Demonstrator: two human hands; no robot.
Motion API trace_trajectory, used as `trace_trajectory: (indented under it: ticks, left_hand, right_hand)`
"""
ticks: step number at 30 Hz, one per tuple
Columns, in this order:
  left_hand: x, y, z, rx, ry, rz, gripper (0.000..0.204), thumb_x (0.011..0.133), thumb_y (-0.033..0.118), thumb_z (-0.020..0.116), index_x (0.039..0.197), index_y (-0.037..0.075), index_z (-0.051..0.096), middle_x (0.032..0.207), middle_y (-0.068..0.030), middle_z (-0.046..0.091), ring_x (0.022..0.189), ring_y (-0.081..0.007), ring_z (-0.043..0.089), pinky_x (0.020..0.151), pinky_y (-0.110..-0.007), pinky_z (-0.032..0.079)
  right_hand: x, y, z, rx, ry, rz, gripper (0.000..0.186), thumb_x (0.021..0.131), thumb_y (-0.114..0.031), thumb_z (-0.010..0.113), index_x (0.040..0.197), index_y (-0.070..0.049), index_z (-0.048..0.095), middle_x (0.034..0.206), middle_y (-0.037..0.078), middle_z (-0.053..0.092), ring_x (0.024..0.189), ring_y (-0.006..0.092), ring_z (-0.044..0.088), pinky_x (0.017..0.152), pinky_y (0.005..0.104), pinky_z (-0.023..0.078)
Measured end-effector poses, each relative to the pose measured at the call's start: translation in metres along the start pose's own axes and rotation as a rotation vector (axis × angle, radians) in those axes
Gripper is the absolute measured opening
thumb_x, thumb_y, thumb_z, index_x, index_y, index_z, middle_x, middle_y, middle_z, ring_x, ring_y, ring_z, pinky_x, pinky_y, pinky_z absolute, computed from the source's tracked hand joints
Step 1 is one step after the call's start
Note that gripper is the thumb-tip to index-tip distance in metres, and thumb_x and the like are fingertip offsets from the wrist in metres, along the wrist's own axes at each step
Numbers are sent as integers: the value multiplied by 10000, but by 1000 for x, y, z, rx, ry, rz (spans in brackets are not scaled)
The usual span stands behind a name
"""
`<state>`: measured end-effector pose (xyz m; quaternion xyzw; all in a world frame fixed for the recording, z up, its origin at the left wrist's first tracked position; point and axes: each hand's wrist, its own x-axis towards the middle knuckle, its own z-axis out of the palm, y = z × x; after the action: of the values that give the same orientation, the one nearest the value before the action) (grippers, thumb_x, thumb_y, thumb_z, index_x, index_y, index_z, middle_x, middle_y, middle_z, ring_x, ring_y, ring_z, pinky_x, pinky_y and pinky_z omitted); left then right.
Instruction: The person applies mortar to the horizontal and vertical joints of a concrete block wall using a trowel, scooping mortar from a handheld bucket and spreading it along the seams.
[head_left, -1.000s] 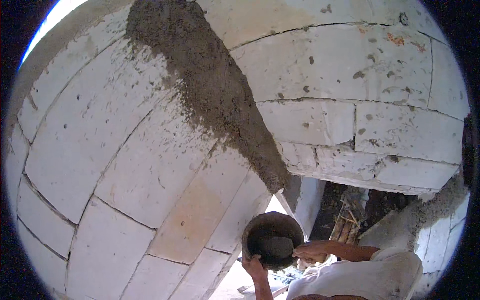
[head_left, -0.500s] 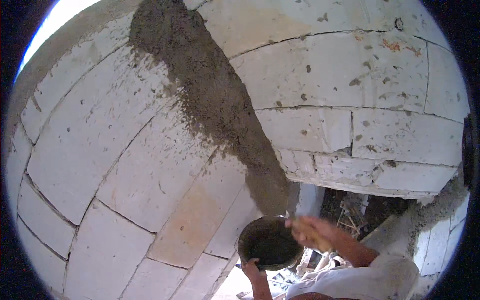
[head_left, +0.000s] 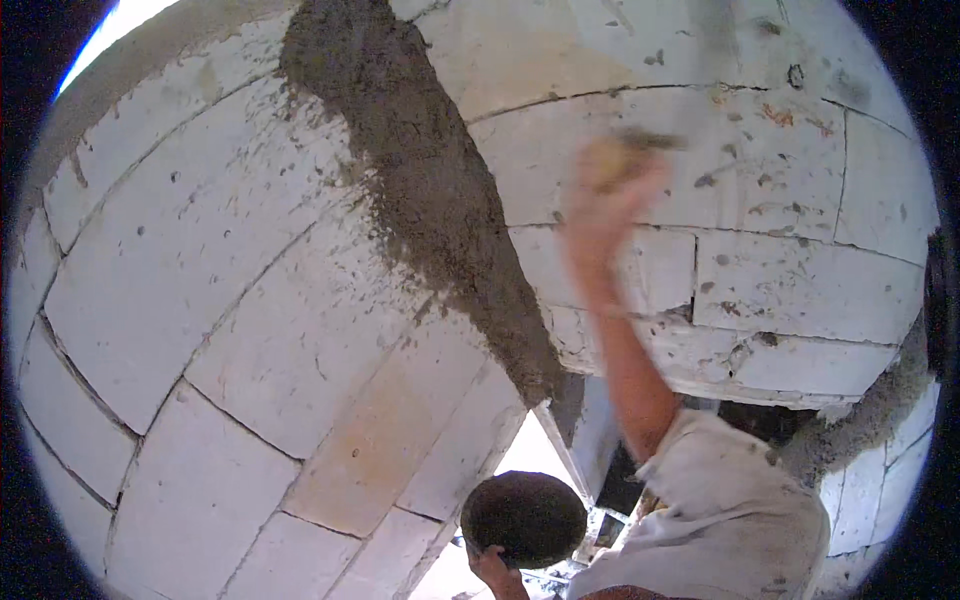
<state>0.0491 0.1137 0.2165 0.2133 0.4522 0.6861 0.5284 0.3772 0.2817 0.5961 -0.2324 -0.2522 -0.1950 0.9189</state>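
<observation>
The right hand is now up in front of the block wall, no longer at the bowl. It shows only as a blur, so its grip cannot be told.

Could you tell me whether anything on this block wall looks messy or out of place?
Mostly the mortar: a rough, uneven grey band runs down the corner, with splatter specks scattered over the white blocks beside it.

Bright, even daylight on the wall. The raised right hand is motion-blurred. Fisheye bends edges; corners are black.
</observation>
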Motion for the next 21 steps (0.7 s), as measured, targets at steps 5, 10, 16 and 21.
trace_trajectory:
  ticks: [5,10,16,21]
  left_hand:
    - [5,-12,2,41,-146,109,586,816,277,649,1296,-8,472,1240,-128,546,1075,-247,558,917,-359,470]
    - [3,-14,-40,210,6,153,614,815,282,642,1316,-10,441,1248,-134,545,1098,-262,536,955,-366,432]
    - [0,35,-22,153,-40,180,547,726,105,554,1261,-5,513,1171,-96,587,1022,-231,571,867,-348,487]
    - [6,70,23,203,-21,26,590,625,-106,465,1208,-48,529,1118,-121,594,1005,-223,574,937,-332,453]
  right_hand:
    - [-241,-121,-2,70,-1321,226,281,899,-263,536,1074,-45,505,940,155,586,864,348,612,722,452,491]
    - [-222,-191,-101,505,-1724,386,399,925,-274,535,1240,-59,420,996,148,616,814,339,645,686,410,547]
    - [-183,-76,-223,-220,-2185,613,358,926,-397,492,1073,-70,512,887,152,625,736,345,647,650,442,531]
    - [-174,-67,-273,-632,-2448,133,237,916,-238,514,1006,-20,511,795,150,617,637,287,649,532,432,535]
